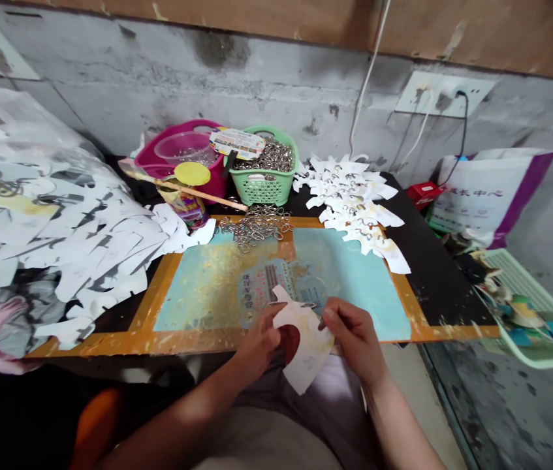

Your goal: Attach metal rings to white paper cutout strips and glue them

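Observation:
A white cut-out piece (305, 343) with yellowish stains and a curved notch is held up over the near edge of the board. My left hand (262, 336) is closed on its left side. At the piece's right edge, my right hand (354, 336) is pinched closed; a small dark bit shows at its fingertips, too small to make out. A thin metal ring (308, 305) appears near the top of the piece. Beyond it lies a loose heap of metal rings (256, 225) on the light blue board (364, 281) with brown taped edges.
A green basket (264, 186) of metal rings and a magenta basket (151, 156) stand against the wall. A stick (207, 196) lies by a yellow-lidded can (192, 174). White cut-outs are piled left (110, 228) and right (359, 196). A green tray (521, 274) sits far right.

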A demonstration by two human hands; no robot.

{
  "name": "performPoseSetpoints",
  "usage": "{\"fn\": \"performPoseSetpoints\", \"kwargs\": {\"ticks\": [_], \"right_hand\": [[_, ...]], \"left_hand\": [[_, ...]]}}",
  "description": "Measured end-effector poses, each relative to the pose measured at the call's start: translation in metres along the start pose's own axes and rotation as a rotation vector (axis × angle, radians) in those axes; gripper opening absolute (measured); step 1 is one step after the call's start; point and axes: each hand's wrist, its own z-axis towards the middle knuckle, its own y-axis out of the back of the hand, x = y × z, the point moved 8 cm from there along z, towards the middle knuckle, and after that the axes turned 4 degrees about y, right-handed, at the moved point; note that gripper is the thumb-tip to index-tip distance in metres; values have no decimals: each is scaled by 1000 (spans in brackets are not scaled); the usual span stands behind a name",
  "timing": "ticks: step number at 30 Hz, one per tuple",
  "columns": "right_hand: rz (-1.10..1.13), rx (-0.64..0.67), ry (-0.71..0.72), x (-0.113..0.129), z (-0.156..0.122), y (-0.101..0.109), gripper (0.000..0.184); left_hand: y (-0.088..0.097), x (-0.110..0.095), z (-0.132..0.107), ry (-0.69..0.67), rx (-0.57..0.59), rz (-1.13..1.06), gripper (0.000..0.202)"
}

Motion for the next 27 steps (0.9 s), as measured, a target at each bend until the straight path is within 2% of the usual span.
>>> {"fn": "performPoseSetpoints", "kwargs": {"ticks": [2,3,6,10,13,15,18,19,24,27], "right_hand": [[-92,42,53,8,1,0,34],[-130,61,74,11,1,0,33],[-151,90,105,15,1,0,35],[-243,15,77,14,1,-1,31],[-301,-49,46,10,1,-5,24],[-273,-96,21,5,1,-3,31],[-227,-170,-19,-1,1,7,55],[-198,-170,-32,-2,2,8,56],[-52,-4,-95,5,2,-8,31],[9,-8,-120,6,-1,-17,31]], "left_hand": [[4,-6,1,34,-73,84,51],[5,-9,2,46,-96,138,48],[5,-20,3,2,-173,277,56],[3,-30,2,-90,-245,373,62],[5,-36,-1,-138,-299,423,59],[7,-40,-3,-171,-317,465,56],[11,-41,-8,-236,-329,504,59],[12,-39,-9,-242,-327,500,60],[3,-23,-11,-179,-234,469,59],[-7,-17,-13,-167,-166,509,62]]}}
